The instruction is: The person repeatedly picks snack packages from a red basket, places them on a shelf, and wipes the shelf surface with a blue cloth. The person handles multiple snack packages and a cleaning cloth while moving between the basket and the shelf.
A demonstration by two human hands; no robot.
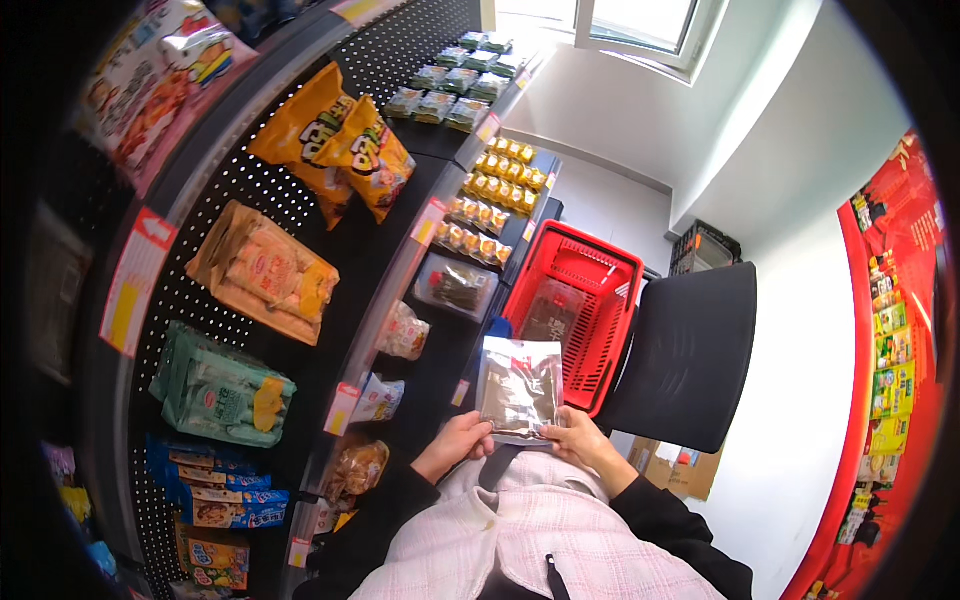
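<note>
Between my two hands is a clear plastic packet of dark brown food [520,390], held by its near corners. My left hand [465,439] pinches its left corner, and my right hand [581,439] grips the right one with the thumb on top. Just beyond the packet stands a red plastic shopping basket [592,244]. A similar flat packet of dark food [553,311] lies inside the basket. To the left, a clear packet of dark strips [456,286] rests on a lower black shelf.
A black chair [694,352] stands right of the basket, with a cardboard box [679,465] below. Black shelving on the left carries orange snack bags [371,154], a green packet [225,390] and rows of yellow-wrapped small packs [502,180]. A red display [855,247] lines the right wall.
</note>
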